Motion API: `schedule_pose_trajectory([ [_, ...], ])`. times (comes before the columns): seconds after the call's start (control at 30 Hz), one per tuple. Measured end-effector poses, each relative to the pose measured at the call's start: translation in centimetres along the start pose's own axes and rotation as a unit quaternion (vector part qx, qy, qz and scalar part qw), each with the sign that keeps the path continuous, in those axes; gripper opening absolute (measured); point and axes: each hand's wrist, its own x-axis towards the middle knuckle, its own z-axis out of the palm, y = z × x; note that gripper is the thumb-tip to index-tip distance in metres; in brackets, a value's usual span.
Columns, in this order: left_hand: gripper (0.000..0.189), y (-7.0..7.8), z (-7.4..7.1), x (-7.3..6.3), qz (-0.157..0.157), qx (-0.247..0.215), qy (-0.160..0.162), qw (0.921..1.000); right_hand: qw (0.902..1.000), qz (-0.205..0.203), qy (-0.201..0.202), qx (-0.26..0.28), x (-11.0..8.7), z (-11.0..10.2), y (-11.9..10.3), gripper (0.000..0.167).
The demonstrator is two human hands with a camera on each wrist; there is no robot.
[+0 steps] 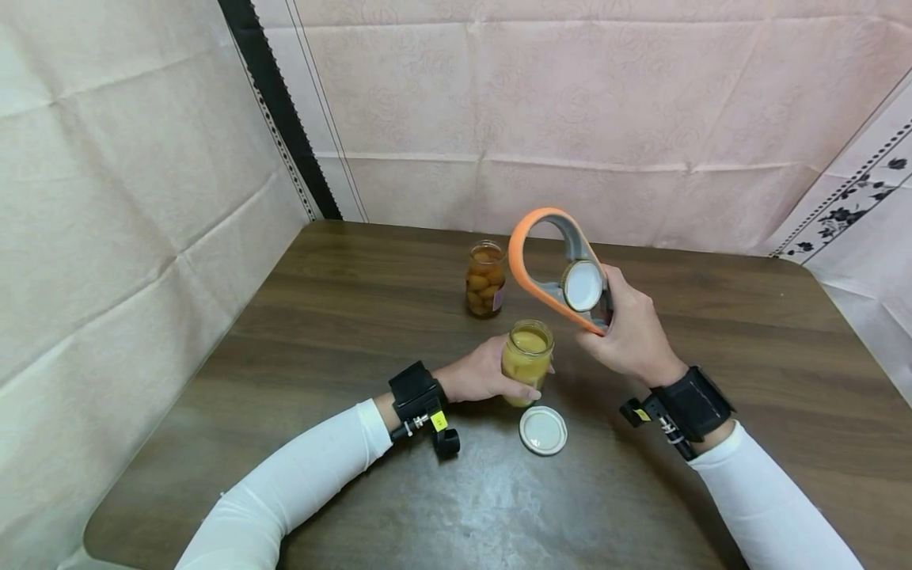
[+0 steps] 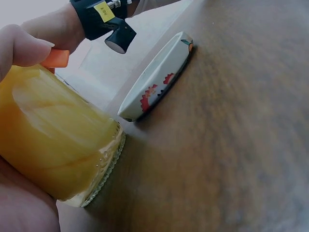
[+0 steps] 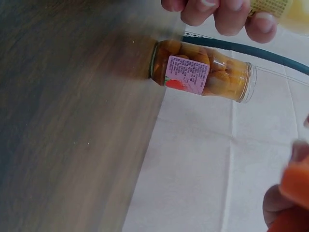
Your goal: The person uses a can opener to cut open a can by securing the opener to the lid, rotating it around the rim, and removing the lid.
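Note:
My left hand (image 1: 479, 375) grips an open glass jar of yellow fruit (image 1: 526, 362), its fingers wrapped round the side. The jar stands upright, with its base close over the table in the left wrist view. My right hand (image 1: 630, 332) holds an orange and grey looped jar opener (image 1: 518, 261) raised above the table, right of the jars. A round metal lid (image 1: 583, 286), pale inside, sits against the opener's grey inner side near the fingers. Another lid (image 1: 543, 431) lies inside-up on the table just in front of the yellow jar; red patterning shows on its rim (image 2: 157, 79).
An uncovered glass jar of amber-brown fruit (image 1: 485, 281) with a purple label (image 3: 187, 74) stands behind the yellow jar. The brown wooden table (image 1: 342, 317) meets cloth-covered walls (image 1: 584, 95) at the back and left.

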Motion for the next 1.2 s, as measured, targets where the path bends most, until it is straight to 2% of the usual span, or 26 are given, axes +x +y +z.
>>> schedule_pose_trajectory([
  [0.3,0.055,-0.3,0.0,0.1,0.007,-0.006,-0.002,1.0000,0.9947,-0.011,0.063,-0.080,-0.5,-0.1,-0.5,0.068],
  [0.43,0.056,-0.2,0.0,0.3,0.008,-0.003,0.005,0.9999,0.9940,-0.012,0.063,-0.089,-0.7,-0.4,-0.6,0.063],
  [0.63,0.055,-0.2,-0.1,0.4,-0.011,-0.003,0.018,0.9998,0.9942,-0.013,0.051,-0.094,-0.9,-0.6,-0.9,0.056],
  [0.8,0.057,-0.1,-0.1,0.6,-0.018,0.006,0.016,0.9997,0.9895,-0.028,0.068,-0.124,-1.1,-0.9,-0.8,0.051],
  [0.93,0.056,-0.3,-0.1,0.9,-0.006,0.004,0.013,0.9999,0.9838,-0.051,0.076,-0.154,-1.3,-1.2,-0.6,0.045],
  [1.2,0.051,-0.7,-0.3,1.6,0.012,0.008,0.022,0.9996,0.9771,-0.080,0.064,-0.186,-1.9,-1.8,-0.7,0.045],
])
